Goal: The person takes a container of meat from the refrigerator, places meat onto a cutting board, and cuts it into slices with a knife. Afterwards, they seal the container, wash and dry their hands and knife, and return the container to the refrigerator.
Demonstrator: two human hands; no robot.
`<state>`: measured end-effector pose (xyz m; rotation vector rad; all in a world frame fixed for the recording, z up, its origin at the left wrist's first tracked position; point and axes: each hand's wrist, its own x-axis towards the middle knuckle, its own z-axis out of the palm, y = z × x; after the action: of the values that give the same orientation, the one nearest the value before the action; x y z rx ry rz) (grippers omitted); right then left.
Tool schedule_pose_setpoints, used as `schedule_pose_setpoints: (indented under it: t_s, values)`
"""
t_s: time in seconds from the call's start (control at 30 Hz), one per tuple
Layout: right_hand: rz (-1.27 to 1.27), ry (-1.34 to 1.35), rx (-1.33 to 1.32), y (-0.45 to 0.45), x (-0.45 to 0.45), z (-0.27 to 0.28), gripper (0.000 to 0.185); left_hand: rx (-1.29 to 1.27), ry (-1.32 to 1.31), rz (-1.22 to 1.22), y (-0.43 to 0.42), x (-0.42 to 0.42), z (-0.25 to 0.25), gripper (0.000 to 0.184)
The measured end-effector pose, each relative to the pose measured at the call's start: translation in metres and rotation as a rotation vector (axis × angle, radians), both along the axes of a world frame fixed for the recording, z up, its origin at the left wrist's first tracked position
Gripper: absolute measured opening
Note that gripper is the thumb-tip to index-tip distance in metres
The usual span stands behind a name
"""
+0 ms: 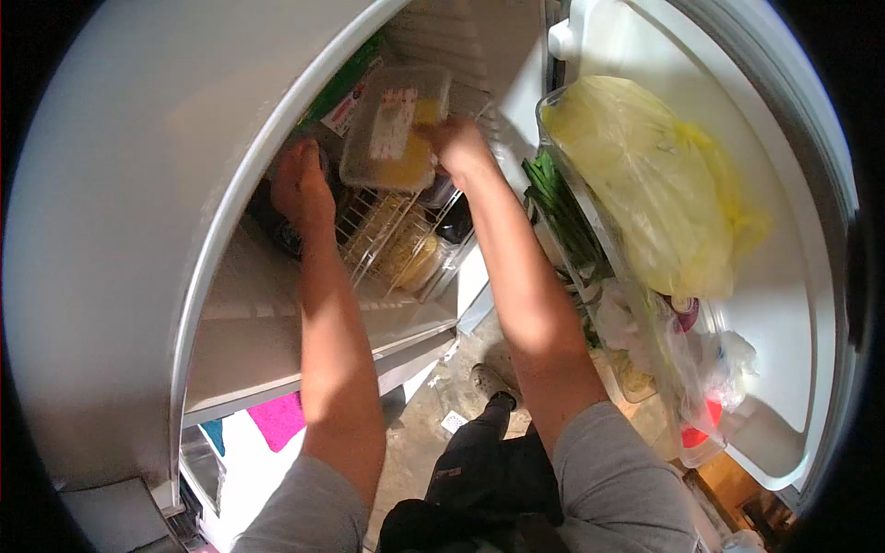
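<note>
Inside the fridge, a clear plastic container (419, 111) with yellow contents and a white label lies tilted on a wire shelf (358, 221). My right hand (458, 152) is at its right side, fingers bent and gripping the edge. To the left of the container, my left hand (302, 184) is closed, its fingers curled beside something dark; what it holds, if anything, is hidden. A green package (343, 85) with a printed label sits behind the container. Below the wire shelf are clear bags of yellowish food (406, 258).
The open fridge door (784, 240) is on the right. Its shelves hold a yellow plastic bag (645, 175), green leafy vegetables (564, 212) and other bagged items. The fridge's curved edge (230, 207) rises at left. A pink cloth (277, 419) shows below.
</note>
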<state>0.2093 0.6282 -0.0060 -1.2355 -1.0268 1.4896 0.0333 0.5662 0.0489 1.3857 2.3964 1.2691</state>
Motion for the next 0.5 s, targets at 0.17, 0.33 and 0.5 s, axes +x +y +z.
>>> schedule_pose_setpoints:
  t_s: [0.17, 0.33, 0.5]
  values:
    - [0.106, 0.304, 0.053, -0.114, 0.068, -0.015, 0.026, -0.152, -0.377, -0.267, -0.091, 0.054, -0.075, 0.056]
    - [0.189, -0.075, -0.089, -0.173, 0.074, -0.108, 0.026, -0.095, -0.950, 0.052, -0.169, 0.080, -0.126, 0.041]
    - [0.286, 0.000, -0.094, -0.148, -0.025, -0.196, 0.033, -0.052, -0.876, 0.175, -0.222, 0.072, -0.133, 0.036]
